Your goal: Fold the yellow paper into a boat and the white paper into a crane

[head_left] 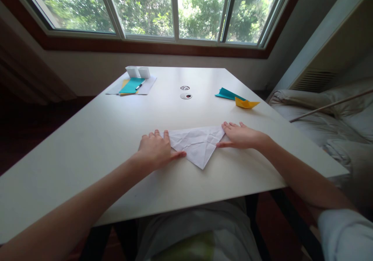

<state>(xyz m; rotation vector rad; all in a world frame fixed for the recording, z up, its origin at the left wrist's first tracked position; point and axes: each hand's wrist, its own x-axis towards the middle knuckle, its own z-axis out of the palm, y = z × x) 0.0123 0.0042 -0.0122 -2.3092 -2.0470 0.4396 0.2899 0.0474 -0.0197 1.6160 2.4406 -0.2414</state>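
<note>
A creased white paper folded into a flat triangle (198,142) lies on the glossy white tabletop (87,148) near its front edge, one point toward the person; the bare left hand (155,147) rests palm down over its left corner, thumb spread well away from the fingers along the sloping edge; the bare right hand (240,134) covers the right corner likewise, thumb and fingers apart; both hands press on the paper rather than close around it.

Beyond the right hand sit a yellow-orange folded paper boat (246,104) and, just behind it, a pointed teal folded paper piece (229,93); two round printed marks (185,96) show mid-table; at the far left, a black-and-white pen (140,84) lies on a teal paper sheet (132,85) above yellow and white sheets, near two small white boxes (143,72); behind the table is a brown-framed window (157,48).
</note>
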